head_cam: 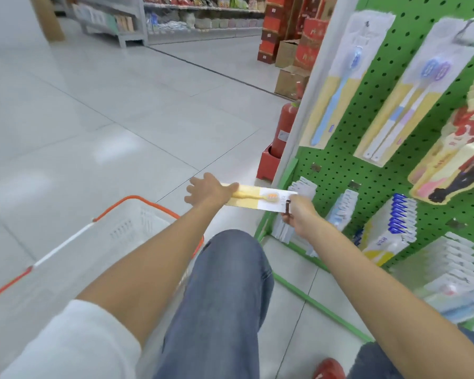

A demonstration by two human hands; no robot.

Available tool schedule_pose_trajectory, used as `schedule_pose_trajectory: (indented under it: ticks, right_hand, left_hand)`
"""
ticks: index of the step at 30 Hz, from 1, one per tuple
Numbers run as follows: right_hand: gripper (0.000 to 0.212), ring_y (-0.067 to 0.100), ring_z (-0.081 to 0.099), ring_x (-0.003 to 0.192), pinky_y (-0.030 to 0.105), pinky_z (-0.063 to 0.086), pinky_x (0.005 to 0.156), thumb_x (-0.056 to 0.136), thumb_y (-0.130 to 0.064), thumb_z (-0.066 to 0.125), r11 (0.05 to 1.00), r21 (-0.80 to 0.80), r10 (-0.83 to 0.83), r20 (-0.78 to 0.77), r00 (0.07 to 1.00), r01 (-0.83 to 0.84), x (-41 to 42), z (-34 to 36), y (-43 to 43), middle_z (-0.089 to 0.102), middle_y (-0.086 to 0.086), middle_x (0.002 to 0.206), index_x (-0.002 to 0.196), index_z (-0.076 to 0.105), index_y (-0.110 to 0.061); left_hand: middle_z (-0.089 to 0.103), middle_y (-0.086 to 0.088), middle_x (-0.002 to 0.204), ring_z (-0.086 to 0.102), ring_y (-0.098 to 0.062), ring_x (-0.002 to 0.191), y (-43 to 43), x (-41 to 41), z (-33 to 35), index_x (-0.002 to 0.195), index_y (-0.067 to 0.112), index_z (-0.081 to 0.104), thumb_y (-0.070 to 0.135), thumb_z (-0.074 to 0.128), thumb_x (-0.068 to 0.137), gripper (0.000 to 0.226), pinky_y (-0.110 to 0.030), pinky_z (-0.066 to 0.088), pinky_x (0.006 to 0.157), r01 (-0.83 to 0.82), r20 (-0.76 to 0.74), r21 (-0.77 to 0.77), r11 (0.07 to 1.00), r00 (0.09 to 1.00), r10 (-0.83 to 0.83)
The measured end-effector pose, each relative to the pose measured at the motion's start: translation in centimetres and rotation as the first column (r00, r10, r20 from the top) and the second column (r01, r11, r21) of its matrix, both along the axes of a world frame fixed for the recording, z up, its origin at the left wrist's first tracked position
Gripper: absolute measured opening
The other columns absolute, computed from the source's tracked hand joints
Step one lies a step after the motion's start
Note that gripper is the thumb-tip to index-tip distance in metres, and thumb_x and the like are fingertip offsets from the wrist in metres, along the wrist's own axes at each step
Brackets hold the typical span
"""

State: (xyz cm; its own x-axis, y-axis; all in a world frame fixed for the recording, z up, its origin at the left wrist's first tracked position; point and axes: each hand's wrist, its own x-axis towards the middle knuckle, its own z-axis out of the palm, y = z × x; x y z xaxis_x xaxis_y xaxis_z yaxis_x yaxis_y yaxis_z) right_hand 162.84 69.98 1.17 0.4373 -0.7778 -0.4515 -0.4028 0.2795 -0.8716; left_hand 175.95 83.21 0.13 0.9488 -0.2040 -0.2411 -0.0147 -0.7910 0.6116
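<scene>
Long flat yellow-and-white card toothbrush pack (260, 199) is held level between both hands, low in front of my knee in blue jeans (225, 269), above the grey tiled floor (93, 119). Left hand (210, 191) has its fingers clamped on the yellow end. Right hand (298, 214) has its fingers pinched on the white end, just beside the rack's corner. White plastic basket with orange handle (137, 225) sits on the floor left of the knee, below the left forearm. Green perforated metal display rack (394, 165) fills the right side with hanging toothbrush packs (337, 86) and stacked white boxes (389, 228). Red fire extinguisher (283, 129) stands behind the rack's edge. Frame blurred.
</scene>
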Motion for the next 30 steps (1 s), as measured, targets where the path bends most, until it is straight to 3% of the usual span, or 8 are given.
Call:
schedule_pose_trajectory:
  ticks: [4,8,10,15,21,26,28,30]
  right_hand:
    - [0.011,0.019,0.049,0.059,0.022,0.041,0.038,0.094,0.000,0.043,0.912,-0.182,0.325,-0.229,0.918,-0.368,8.5,-4.5,2.8,0.049,0.007,0.073,0.093,0.051,-0.007]
    - [0.013,0.025,0.054,0.079,0.028,0.048,0.056,0.084,0.006,0.051,0.610,-0.177,0.620,-0.501,0.604,-0.772,15.9,-10.9,7.7,0.048,0.010,0.077,0.083,0.049,-0.007]
    - [0.017,0.026,0.055,0.077,0.026,0.040,0.050,0.082,0.006,0.053,0.449,-0.158,0.685,-0.571,0.452,-0.880,18.2,-13.8,10.8,0.047,0.010,0.071,0.075,0.045,-0.007]
    - [0.026,0.033,0.061,0.110,0.028,0.045,0.077,0.093,-0.003,0.046,0.159,-0.056,0.700,-0.698,0.153,-0.986,20.8,-21.3,16.3,0.062,0.021,0.120,0.114,0.059,0.006]
    - [0.025,0.033,0.059,0.112,0.035,0.049,0.090,0.096,-0.005,0.048,-0.006,0.060,0.667,-0.743,-0.048,-0.998,20.4,-27.4,18.1,0.060,0.020,0.124,0.119,0.054,0.005]
    - [0.030,0.033,0.057,0.113,0.038,0.049,0.094,0.093,-0.003,0.045,-0.098,-0.031,0.639,-0.768,-0.039,-0.995,19.5,-27.7,16.8,0.060,0.017,0.124,0.120,0.059,0.002]
    - [0.031,0.031,0.059,0.108,0.040,0.051,0.092,0.090,-0.003,0.045,-0.100,-0.128,0.646,-0.762,0.034,-0.987,19.5,-26.7,16.3,0.063,0.013,0.119,0.115,0.064,-0.004]
    - [0.026,0.027,0.062,0.096,0.037,0.053,0.082,0.087,-0.007,0.047,-0.095,-0.215,0.651,-0.752,0.103,-0.972,19.2,-25.1,15.8,0.067,0.008,0.107,0.104,0.067,-0.009]
  left_hand:
    - [0.038,-0.015,0.135,0.040,-0.035,0.124,7.1,2.4,-6.5,0.129,0.012,0.043,0.065,0.063,0.079,0.076,-0.046,0.036,0.097,-0.302,-0.157,-0.040,0.952,0.943,0.292]
    - [0.031,-0.019,0.142,0.037,-0.039,0.130,14.4,3.1,-13.9,0.138,0.008,0.036,0.064,0.065,0.080,0.085,-0.049,0.036,0.102,-0.520,-0.329,0.021,0.854,0.803,0.497]
    - [0.029,-0.023,0.148,0.038,-0.042,0.133,17.8,3.5,-18.4,0.142,0.006,0.034,0.068,0.066,0.075,0.096,-0.048,0.037,0.105,-0.591,-0.408,0.069,0.804,0.719,0.563]
    - [0.042,-0.024,0.146,0.028,-0.039,0.142,23.7,3.2,-27.6,0.147,0.005,0.031,0.067,0.067,0.074,0.102,-0.048,0.039,0.106,-0.663,-0.518,0.205,0.720,0.551,0.654]
    - [0.032,-0.018,0.153,0.033,-0.035,0.140,26.4,1.5,-32.2,0.147,0.004,0.034,0.057,0.064,0.085,0.086,-0.042,0.046,0.099,-0.616,-0.578,0.259,0.743,0.518,0.631]
    - [0.039,-0.021,0.147,0.040,-0.036,0.134,26.8,1.3,-33.9,0.144,0.007,0.038,0.052,0.067,0.084,0.080,-0.048,0.048,0.099,-0.581,-0.582,0.299,0.757,0.517,0.627]
    - [0.063,-0.016,0.104,0.062,-0.029,0.090,26.4,1.7,-33.0,0.106,0.003,0.057,0.035,0.068,0.086,0.039,-0.036,0.054,0.076,-0.545,-0.542,0.286,0.788,0.586,0.602]
    - [0.051,-0.005,0.066,0.045,-0.017,0.053,25.7,2.3,-31.7,0.078,0.007,0.045,0.013,0.061,0.087,0.019,-0.024,0.039,0.050,-0.521,-0.504,0.233,0.821,0.657,0.560]
